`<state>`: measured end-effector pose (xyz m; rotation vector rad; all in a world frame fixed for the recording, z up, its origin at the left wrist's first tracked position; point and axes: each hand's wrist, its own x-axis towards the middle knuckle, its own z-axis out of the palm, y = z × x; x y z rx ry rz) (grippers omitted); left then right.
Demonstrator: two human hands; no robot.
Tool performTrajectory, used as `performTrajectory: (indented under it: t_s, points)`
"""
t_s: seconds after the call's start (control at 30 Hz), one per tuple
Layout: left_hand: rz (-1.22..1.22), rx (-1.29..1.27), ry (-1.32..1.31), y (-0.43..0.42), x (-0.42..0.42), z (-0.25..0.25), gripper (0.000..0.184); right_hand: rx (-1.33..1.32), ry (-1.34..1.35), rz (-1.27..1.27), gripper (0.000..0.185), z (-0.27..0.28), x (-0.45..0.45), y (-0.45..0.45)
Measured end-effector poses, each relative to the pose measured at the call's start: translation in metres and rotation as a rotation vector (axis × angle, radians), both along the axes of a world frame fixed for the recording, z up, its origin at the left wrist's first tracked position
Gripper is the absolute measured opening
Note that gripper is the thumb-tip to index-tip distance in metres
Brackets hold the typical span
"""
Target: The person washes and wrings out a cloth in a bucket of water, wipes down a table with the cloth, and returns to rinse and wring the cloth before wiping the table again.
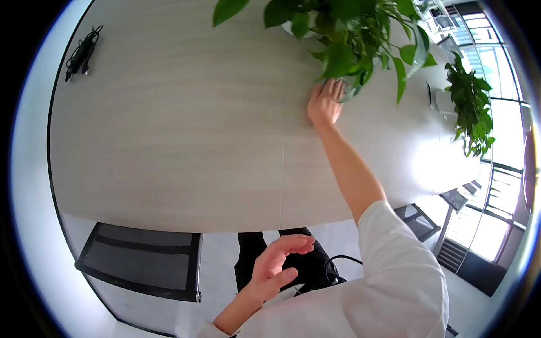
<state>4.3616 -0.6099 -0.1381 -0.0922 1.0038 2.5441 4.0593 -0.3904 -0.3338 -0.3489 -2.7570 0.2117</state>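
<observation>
My right hand (326, 103) reaches across the table (169, 124) to the front edge of a leafy green plant (349, 34). Its fingers are bent at a clear, shiny, curved thing (351, 92) under the leaves. The leaves partly cover this thing, so its kind does not show. Close to my body, below the table's near edge, my left hand (276, 269) hangs in the air above my lap. Its fingers are loosely curved, the thumb stands apart, and nothing is in it.
A bundled black cable with a dark block (83, 53) lies at the table's far left. Another plant (472, 107) stands at the right, near the windows. A black mesh chair (141, 260) stands at the near left edge, and another chair (418, 222) at the right.
</observation>
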Motion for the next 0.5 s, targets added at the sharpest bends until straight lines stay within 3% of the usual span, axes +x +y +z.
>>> performTrajectory:
  t_s: [0.07,0.1,0.17,0.23,0.37,0.43,0.5]
  points:
    - [0.043,0.01,-0.008,-0.004,0.005,-0.008,0.053,-0.007,-0.013,0.011,0.056,0.005,-0.051,-0.005]
    - [0.058,0.018,-0.016,-0.005,0.006,-0.01,0.053,-0.011,-0.272,0.015,0.056,0.008,-0.077,-0.011]
    - [0.074,0.028,-0.049,-0.005,0.011,-0.016,0.052,-0.001,-0.534,0.019,0.057,0.013,-0.096,-0.026]
    - [0.094,0.066,-0.017,-0.006,0.01,-0.022,0.049,-0.039,-0.141,0.192,0.056,0.012,-0.107,-0.072]
    - [0.082,0.116,-0.035,-0.006,0.013,-0.024,0.047,-0.001,-0.259,0.5,0.052,0.03,-0.045,-0.139]
    - [0.079,0.12,-0.024,-0.003,0.012,-0.026,0.047,0.031,-0.215,0.811,0.05,0.024,-0.009,-0.153]
    - [0.073,0.115,-0.016,-0.004,0.01,-0.024,0.048,0.003,-0.247,0.779,0.05,0.03,0.014,-0.13]
